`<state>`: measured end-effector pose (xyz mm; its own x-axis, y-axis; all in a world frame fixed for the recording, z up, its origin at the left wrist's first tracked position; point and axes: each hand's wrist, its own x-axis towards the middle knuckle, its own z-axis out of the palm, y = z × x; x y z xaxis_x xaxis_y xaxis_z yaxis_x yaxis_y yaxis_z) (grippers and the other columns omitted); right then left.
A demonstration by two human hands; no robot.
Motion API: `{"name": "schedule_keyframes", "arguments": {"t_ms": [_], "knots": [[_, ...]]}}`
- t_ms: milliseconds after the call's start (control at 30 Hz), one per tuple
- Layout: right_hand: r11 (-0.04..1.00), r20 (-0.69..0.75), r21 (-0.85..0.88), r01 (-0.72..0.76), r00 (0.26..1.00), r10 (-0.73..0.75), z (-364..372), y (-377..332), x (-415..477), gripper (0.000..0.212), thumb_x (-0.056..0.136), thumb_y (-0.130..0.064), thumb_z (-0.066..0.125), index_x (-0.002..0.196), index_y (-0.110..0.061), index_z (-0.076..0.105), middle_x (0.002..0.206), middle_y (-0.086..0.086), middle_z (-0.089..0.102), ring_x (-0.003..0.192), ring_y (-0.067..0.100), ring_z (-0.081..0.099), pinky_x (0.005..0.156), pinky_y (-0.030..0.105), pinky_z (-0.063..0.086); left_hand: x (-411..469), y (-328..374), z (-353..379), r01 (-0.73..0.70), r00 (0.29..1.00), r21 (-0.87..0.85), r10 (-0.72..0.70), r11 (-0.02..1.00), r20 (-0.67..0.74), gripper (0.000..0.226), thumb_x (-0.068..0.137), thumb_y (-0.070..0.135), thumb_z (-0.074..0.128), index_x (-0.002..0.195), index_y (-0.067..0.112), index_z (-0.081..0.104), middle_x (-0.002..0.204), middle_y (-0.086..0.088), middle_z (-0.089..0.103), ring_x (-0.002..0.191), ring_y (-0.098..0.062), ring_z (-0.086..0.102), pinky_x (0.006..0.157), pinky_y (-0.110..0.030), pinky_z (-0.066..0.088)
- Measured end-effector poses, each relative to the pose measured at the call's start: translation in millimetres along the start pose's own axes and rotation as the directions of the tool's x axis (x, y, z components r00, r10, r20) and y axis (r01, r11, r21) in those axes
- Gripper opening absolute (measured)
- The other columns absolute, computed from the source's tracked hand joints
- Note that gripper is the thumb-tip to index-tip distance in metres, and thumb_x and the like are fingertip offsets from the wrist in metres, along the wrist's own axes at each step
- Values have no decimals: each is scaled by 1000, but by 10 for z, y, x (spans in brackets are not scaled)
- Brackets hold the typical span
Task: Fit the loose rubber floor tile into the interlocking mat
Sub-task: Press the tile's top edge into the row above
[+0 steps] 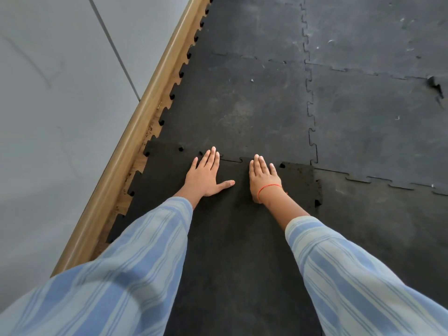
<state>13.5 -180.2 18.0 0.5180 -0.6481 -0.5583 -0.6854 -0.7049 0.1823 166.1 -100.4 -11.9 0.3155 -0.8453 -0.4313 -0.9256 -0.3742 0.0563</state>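
The loose rubber floor tile [232, 238] is darker black than the rest and lies under my arms, its jigsaw teeth meeting the interlocking mat [242, 105] ahead. Parts of its far edge sit over the mat's teeth near the left and right corners. My left hand [204, 174] lies flat on the tile's far edge, fingers spread, thumb out to the right. My right hand [263, 177] presses flat beside it, an orange band on the wrist. Neither hand holds anything.
A wooden skirting board [135, 141] runs diagonally along the mat's left side, below a grey wall [60, 93]. More worn grey tiles [375, 129] lie to the right; one has a lifted, torn corner [435, 84].
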Motion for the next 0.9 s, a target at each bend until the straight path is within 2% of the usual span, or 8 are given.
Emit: {"name": "schedule_keyframes", "arguments": {"t_ms": [100,167,300,467,633,700,800,900], "knots": [[999,-17,36,16,1000,-15,55,24,12,79,94,-8,40,147,-2,-17,156,14,-25,146,26,-20,121,41,-2,-84,-309,57,196,978,-102,-202,975,-58,124,70,91,24,149,8,-21,157,-10,-29,147,-25,-19,118,-47,-2],[998,-35,58,15,999,-13,85,4,48,77,94,-8,39,147,-1,-18,156,14,-25,146,26,-20,121,40,-1,-106,-445,79,267,959,-130,-276,955,-56,131,63,95,26,148,9,-25,155,-8,-32,146,-27,-21,117,-48,-3],[995,-53,94,17,999,-12,143,-14,103,76,95,-9,37,147,-1,-17,156,15,-25,146,27,-20,120,41,-1,-68,-413,78,290,949,-192,-308,938,-70,141,55,98,29,149,6,-22,156,-16,-29,146,-29,-20,117,-47,-5],[995,-74,93,45,997,-38,147,22,116,85,91,-12,47,147,-1,-17,156,15,-25,146,27,-20,120,43,0,-10,-493,-16,306,951,-194,-307,932,27,147,50,99,33,148,5,-23,156,-14,-30,145,-27,-23,117,-49,-7],[992,-12,114,55,998,-54,117,62,101,92,88,-14,52,147,-3,-19,156,13,-27,145,26,-22,121,42,-1,5,-462,-45,309,951,-181,-297,934,90,142,56,97,34,148,5,-24,155,-14,-31,145,-28,-24,117,-49,-6],[992,3,115,60,998,-61,85,56,117,94,88,-14,53,147,-3,-19,156,12,-27,145,25,-22,121,42,0,5,-421,-48,246,969,-139,-239,959,66,129,68,91,32,149,6,-21,156,-12,-29,146,-26,-20,117,-50,-4],[983,41,169,72,996,-80,-22,103,112,94,87,-12,54,148,-4,-16,157,11,-25,146,24,-19,122,41,3,-19,-148,-35,31,999,-89,-30,996,12,96,90,71,28,152,11,-14,159,-5,-23,148,-21,-14,118,-50,0],[954,9,285,97,995,-104,-15,209,38,91,89,-15,55,149,-6,-12,158,8,-23,147,21,-16,121,38,5,-19,225,-35,-160,987,-24,160,987,-11,74,100,52,26,153,15,-11,160,1,-21,148,-16,-11,118,-49,0]]}}
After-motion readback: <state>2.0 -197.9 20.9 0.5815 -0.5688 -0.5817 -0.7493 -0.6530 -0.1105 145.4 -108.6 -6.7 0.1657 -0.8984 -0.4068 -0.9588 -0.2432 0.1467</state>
